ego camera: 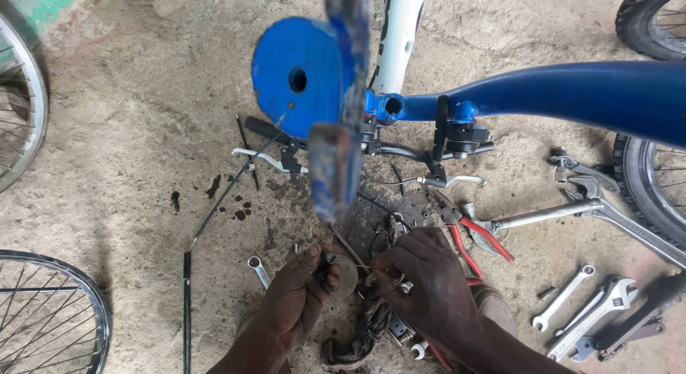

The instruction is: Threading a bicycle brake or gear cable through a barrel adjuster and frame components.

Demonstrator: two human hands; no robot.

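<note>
Concrete floor (128, 167), stained and dusty, carries everything in view. Largest on it is the blue bicycle frame (572, 92), its tube running in from the right to the steering end, where a blue disc (300, 74) with a hole sits blurred close to the camera, and the black handlebar (400, 151) with its silver brake levers crosses below it. Spoked wheels (43, 310) show at the left edge, and tyres at the right edge. A black cable housing (187, 302) runs from the handlebar area down the floor to the bottom edge. To the right lie a large adjustable wrench (607, 210), red-handled pliers (471, 235) and several smaller spanners (564, 297). Both hands work low in the middle, palms facing each other, forearms coming up from the bottom edge. The left hand (300, 295) has its fingers curled, thumb and forefinger pinched on one end of a thin wire (354, 265). The right hand (429, 281) is closed in a loose fist over the floor clutter, its fingertips pinching the wire's other end, so that the wire spans the short gap between them. A ring spanner (259, 270) lies just left of the left hand.
</note>
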